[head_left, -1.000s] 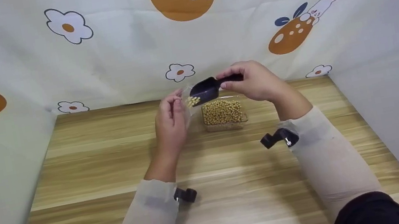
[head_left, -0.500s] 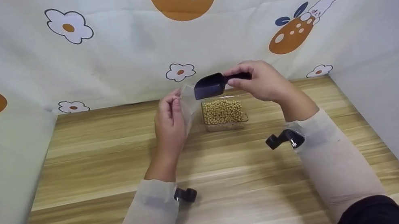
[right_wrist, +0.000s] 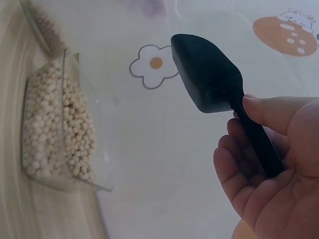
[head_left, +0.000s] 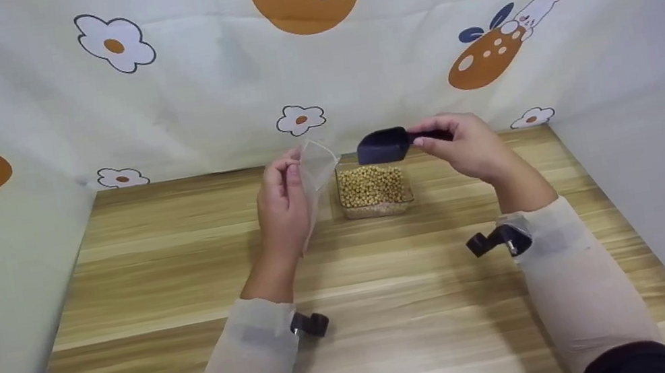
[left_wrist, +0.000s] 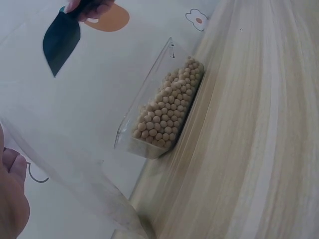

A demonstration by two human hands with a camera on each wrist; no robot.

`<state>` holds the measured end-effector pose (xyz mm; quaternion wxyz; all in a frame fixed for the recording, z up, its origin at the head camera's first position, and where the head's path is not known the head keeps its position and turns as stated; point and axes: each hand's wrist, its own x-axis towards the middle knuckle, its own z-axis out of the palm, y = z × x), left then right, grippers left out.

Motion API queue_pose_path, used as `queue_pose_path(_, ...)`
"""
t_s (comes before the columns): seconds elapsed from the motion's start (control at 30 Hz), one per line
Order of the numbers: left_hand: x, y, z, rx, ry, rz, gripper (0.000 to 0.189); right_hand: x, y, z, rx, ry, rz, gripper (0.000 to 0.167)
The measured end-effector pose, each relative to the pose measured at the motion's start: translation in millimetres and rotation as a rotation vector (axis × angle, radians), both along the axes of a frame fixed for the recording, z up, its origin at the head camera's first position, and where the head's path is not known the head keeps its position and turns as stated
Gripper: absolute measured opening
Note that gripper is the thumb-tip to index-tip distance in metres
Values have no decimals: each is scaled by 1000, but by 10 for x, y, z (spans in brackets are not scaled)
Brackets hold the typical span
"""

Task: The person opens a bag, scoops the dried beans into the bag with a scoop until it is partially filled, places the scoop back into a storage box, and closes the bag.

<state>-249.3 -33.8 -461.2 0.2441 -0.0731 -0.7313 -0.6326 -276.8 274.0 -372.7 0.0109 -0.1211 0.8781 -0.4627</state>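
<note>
A black scoop (head_left: 383,147) hangs above and behind the bean container in the head view, its bowl pointing left and showing no beans. My right hand (head_left: 458,140) grips its handle, thumb along one side, as the right wrist view also shows. In my left hand (head_left: 283,205) a translucent bag (head_left: 318,172) is pinched at its top, mouth spread toward the scoop. The bag hangs down beside the fingers; the right wrist view shows beans (right_wrist: 47,25) in its lower part. A clear plastic container (head_left: 378,210) of round pale-yellow beans (head_left: 370,185) stands on the table between the hands.
The wood-grain table (head_left: 385,327) extends toward the front. A printed cloth (head_left: 201,100) closes off the back and both sides, its back part rising right behind the container. Each sleeve carries a black wrist mount (head_left: 499,241).
The scoop has moved right, away from the bag, with my right hand. Beans at its lip one second ago are gone from it. My left hand has stayed in place with the bag.
</note>
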Motion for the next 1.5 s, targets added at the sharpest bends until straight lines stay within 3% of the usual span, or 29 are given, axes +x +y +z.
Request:
queue_pose_path(0.2,-10,-33,-37,-29,18,-11,28,-13,92,-206,37,-41,-14,30)
queue_pose_path(0.43,177,26,234,11,-7,-9,23,-28,190,-379,93,-82,-32,28)
queue_pose_path(0.7,166,17,213,5,4,-13,20,-44,249,-503,212,-100,-30,29)
queue_pose_path(1.13,177,26,238,16,-8,-22,20,-53,200,-594,291,-79,16,30)
queue_pose_path(1.27,143,21,192,14,-20,-26,20,-50,158,-551,359,-66,29,31)
queue_pose_path(1.5,-11,-15,-22,-3,-8,-27,21,-50,98,-491,417,-54,55,31)
